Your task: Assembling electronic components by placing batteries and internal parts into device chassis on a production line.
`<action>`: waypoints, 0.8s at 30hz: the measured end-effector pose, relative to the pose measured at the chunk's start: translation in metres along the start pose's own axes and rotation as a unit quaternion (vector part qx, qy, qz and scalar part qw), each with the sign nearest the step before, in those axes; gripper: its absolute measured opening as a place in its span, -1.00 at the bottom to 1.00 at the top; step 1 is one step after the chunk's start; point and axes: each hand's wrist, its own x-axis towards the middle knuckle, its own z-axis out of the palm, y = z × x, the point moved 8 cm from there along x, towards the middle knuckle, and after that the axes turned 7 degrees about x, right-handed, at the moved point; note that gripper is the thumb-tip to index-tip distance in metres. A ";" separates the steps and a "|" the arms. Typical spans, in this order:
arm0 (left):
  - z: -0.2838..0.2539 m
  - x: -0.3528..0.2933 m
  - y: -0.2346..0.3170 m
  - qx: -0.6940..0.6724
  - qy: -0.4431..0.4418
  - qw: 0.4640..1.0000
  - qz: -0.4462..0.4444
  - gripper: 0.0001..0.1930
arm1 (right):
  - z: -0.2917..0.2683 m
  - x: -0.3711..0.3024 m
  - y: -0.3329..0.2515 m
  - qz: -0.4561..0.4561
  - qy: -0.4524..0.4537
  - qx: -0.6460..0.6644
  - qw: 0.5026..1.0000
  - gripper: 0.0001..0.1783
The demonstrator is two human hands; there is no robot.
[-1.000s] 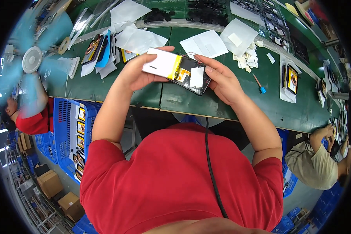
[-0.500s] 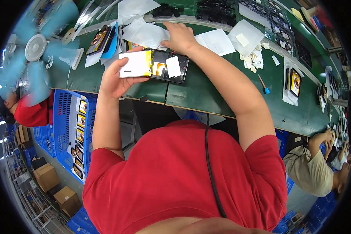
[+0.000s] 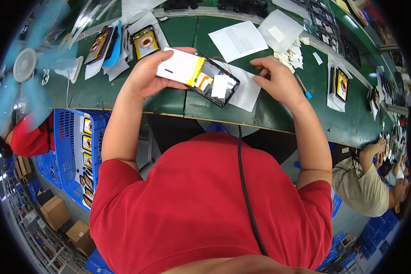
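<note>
My left hand (image 3: 148,75) grips a half-assembled power bank (image 3: 180,66) by its white battery end. Yellow tape borders the battery; the black shell (image 3: 231,85) beyond it carries an orange ribbon and a white rectangular pad. The device is tilted, its shell end lower and to the right. Partly under that end lies a white paper sheet (image 3: 247,97) on the green table. My right hand (image 3: 281,82) is at the sheet's right edge, thumb and forefinger apart, the other fingers curled. Nothing shows between them.
A coil unit (image 3: 145,42) lies on paper beyond my left hand, beside stacked units (image 3: 100,45). White sheets (image 3: 239,40) and small pads (image 3: 290,57) are at the back. A blue-tipped tool (image 3: 307,93) lies right. A blue crate (image 3: 68,150) and a turning fan (image 3: 24,65) stand left.
My right hand has come from the far papers back toward me and right. A white sheet now lies under the device, and the coil unit is uncovered. The device has tilted, shell end toward me.
</note>
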 end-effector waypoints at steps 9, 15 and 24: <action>0.041 0.080 -0.022 0.244 0.058 0.963 -0.094 -0.56 | 0.021 -0.040 0.007 0.100 -0.012 0.119 0.988 -0.57; 0.032 0.088 -0.011 0.311 0.083 0.947 -0.012 -0.30 | 0.008 -0.042 -0.010 0.021 0.072 -0.015 0.997 -0.59; 0.023 0.093 -0.024 0.329 0.122 0.935 0.048 -0.44 | 0.023 -0.006 -0.038 -0.121 0.075 0.009 0.990 -0.72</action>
